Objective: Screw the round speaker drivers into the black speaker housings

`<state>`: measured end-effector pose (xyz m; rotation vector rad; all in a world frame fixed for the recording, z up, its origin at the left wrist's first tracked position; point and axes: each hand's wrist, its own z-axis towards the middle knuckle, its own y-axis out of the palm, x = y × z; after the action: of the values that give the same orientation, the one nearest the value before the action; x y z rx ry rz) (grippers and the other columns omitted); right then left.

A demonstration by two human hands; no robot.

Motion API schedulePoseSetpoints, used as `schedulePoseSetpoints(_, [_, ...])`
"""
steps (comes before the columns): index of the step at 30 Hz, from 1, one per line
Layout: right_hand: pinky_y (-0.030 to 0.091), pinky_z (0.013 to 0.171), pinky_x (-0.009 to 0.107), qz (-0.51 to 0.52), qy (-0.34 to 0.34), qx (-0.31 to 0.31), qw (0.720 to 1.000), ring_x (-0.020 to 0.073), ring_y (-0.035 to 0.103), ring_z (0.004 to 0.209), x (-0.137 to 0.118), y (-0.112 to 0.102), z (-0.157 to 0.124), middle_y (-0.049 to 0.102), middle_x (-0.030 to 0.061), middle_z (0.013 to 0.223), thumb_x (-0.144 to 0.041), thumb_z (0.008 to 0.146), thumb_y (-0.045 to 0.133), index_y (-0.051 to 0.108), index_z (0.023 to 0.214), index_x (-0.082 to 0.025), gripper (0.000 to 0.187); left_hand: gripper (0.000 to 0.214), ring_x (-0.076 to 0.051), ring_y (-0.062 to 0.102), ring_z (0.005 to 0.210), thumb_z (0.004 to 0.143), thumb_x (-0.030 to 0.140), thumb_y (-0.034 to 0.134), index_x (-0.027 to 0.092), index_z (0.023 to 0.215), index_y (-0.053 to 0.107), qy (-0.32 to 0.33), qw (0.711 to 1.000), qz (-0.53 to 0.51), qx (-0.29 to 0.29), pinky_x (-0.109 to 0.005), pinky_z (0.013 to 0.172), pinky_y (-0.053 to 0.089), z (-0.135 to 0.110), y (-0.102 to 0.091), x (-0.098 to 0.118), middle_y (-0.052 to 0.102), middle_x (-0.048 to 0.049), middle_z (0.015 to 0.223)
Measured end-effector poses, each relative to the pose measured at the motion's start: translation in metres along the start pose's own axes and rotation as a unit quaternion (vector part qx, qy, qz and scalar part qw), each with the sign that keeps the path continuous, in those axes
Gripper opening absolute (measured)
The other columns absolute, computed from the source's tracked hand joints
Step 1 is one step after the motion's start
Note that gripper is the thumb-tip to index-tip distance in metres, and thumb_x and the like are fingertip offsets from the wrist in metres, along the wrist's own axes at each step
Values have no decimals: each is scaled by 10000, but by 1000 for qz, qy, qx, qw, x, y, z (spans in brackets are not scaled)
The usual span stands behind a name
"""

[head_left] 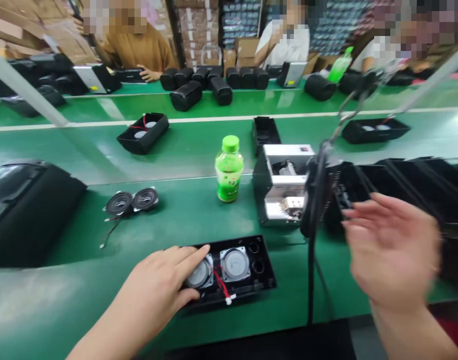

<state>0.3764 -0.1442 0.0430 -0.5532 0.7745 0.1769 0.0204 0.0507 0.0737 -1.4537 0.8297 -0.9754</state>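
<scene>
My left hand (159,280) grips the left round speaker driver (198,273), seated in a black rectangular speaker panel (229,272) lying on the green bench. A second driver (234,264) sits beside it, with a red wire and white connector (223,287) below. My right hand (390,250) is blurred, raised in the air with its fingers spread, holding nothing. It is nearest a black corded tool (315,200) hanging from above. Two loose drivers (131,201) with thin wires lie left of the panel.
A green-capped drink bottle (229,170) and an open metal-sided box (281,185) stand ahead. A black speaker body (26,212) lies at the left. Black housings ride a green conveyor (214,142), and co-workers (133,50) sit beyond it.
</scene>
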Motion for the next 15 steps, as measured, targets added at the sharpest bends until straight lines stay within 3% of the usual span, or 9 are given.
schedulePoseSetpoints(3, [614,837,464,-6,6,-74,997,283,717,1040,6,23,25,687,115,1264,-534,918,842,472,1623,-290,832,740,-212,756,1179,920,484,854,418,1591,549,0,996,-58,65,-310,957,626,-9,2,-18,708,53,1442])
schedulePoseSetpoints(4, [608,823,467,-11,9,-92,996,282,718,1005,6,30,28,708,108,1225,-537,911,842,472,1612,-271,837,760,-220,734,1242,942,612,799,432,1619,506,-15,994,-73,83,-308,997,619,-12,4,-22,669,43,1504])
schedulePoseSetpoints(6, [600,818,466,-2,17,-97,995,268,718,933,3,43,31,736,88,1130,-457,904,844,520,1542,-240,748,1002,-302,653,1388,856,787,786,409,1698,398,-45,991,-74,99,-378,1095,591,-17,12,-27,546,-19,1646])
schedulePoseSetpoints(9, [601,765,402,70,19,-86,994,213,692,817,-3,47,31,706,34,992,-334,939,792,574,1403,-250,519,1289,-394,583,1444,669,618,949,393,1753,288,-44,996,-23,70,-491,1140,556,-18,29,-25,454,-65,1713])
schedulePoseSetpoints(12, [619,709,365,172,18,-73,982,177,682,732,-10,35,37,647,0,952,-381,1057,634,509,1398,-292,374,1160,-339,624,1357,694,471,895,421,1718,351,-14,998,15,64,-457,1077,573,-14,42,-16,548,-23,1626])
schedulePoseSetpoints(15, [582,597,317,338,45,-58,938,160,662,651,-23,20,55,656,8,971,-517,1094,624,489,1437,-301,427,1017,-312,598,1375,767,495,839,418,1686,410,-6,997,16,74,-437,1079,569,-7,47,-1,536,4,1632])
